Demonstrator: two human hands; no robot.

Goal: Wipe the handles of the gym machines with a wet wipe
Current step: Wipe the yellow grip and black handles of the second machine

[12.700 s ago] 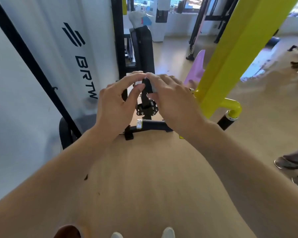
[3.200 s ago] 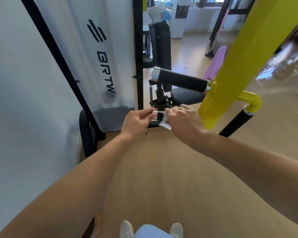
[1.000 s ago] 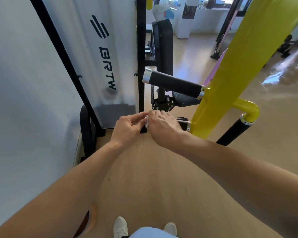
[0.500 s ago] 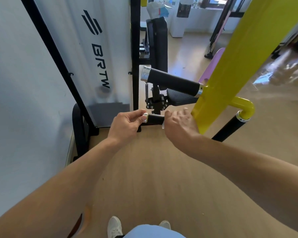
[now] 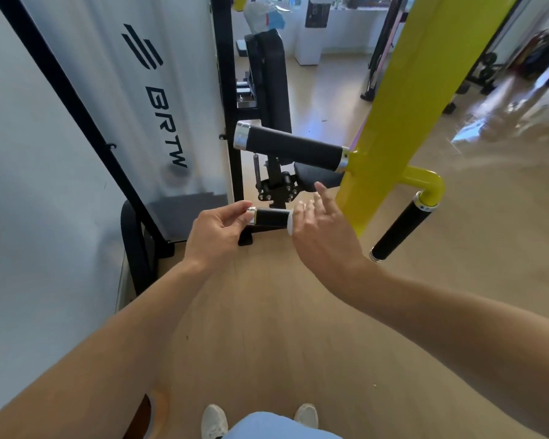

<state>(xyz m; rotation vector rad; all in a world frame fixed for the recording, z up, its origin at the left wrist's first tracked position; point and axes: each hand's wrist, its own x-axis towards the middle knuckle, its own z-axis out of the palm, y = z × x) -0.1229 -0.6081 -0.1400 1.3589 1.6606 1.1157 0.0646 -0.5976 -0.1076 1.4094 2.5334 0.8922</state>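
Handles on the gym machine sit in front of you, three black ones off the yellow frame. Biggest thing in view is the white shroud panel on the left with BRTW lettering, black uprights beside it, wood floor below. Long upper handle runs level out from the yellow frame, chrome caps at both ends, untouched. Right handle hangs angled down from a yellow elbow, well apart from your hands. Black seat pad sits just under the upper handle. Short lower handle is between your two hands, low at center. Your left hand pinches its chrome end cap, thumb and fingertips curled on it. Your right hand is at the other end, grip wide, fingers spread and straight, index raised. Wet wipe shows as a small white strip wrapped on the handle against your right palm. Your shoes show at the bottom edge.
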